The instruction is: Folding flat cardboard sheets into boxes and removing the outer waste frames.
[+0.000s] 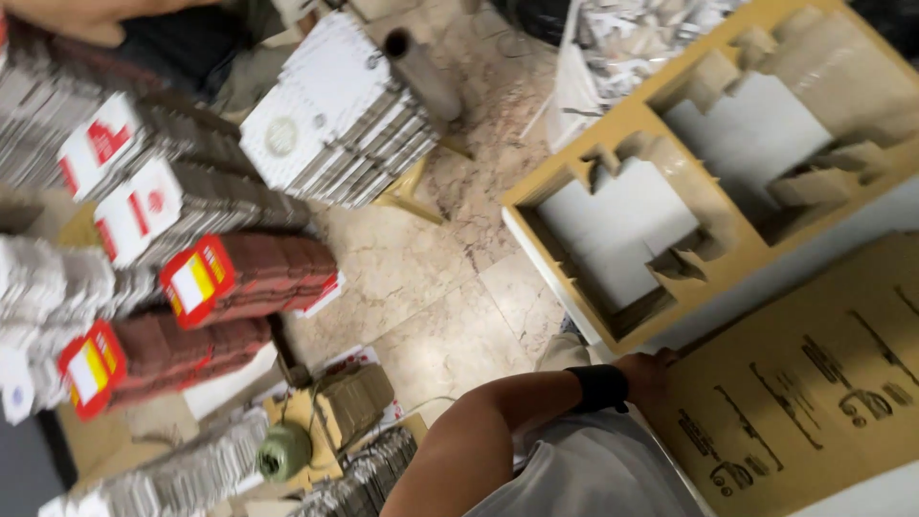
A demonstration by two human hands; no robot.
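My left hand (653,371), with a black band on the wrist, reaches from the bottom middle to the near edge of a flat brown cardboard sheet (814,383) printed with black symbols. The fingers curl onto that edge and are partly hidden by it. My right hand is out of the picture. Part of my light grey shirt (593,474) fills the bottom of the view.
A tan tray (622,120) of die-cut cardboard cells lies beyond the sheet. Stacks of flat white (335,115) and red (249,278) cartons stand on the left of the marble floor (431,287). A green twine spool (284,452) sits at bottom left. Another person's arm (77,14) shows at top left.
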